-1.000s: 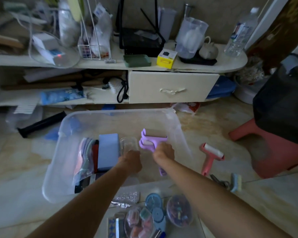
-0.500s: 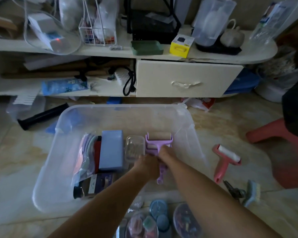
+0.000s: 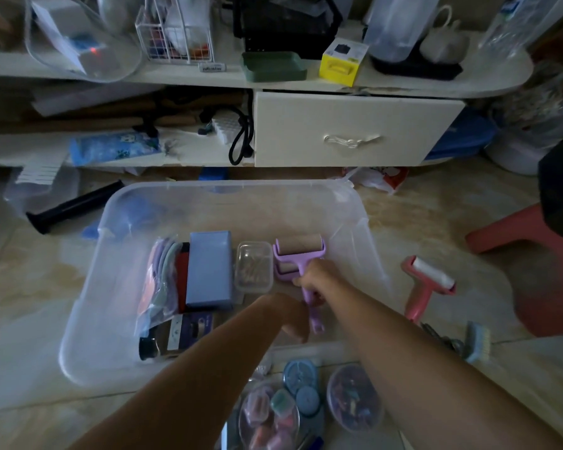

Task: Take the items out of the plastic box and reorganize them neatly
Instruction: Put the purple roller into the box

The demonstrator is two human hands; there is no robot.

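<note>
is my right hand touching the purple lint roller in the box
Touching. The head view shows the right hand with fingers curled round the purple lint roller handle.

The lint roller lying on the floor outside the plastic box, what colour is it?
Pink, with a white roll: the lint roller shows clearly in the head view, right of the plastic box.

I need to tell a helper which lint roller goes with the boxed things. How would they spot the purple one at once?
Find the big clear plastic box on the floor before the white drawer. Inside it, right of a small clear case, lies the purple lint roller, the right hand gripping its handle. Its roll is bare brown; the pink roller lies outside on the floor.
</note>
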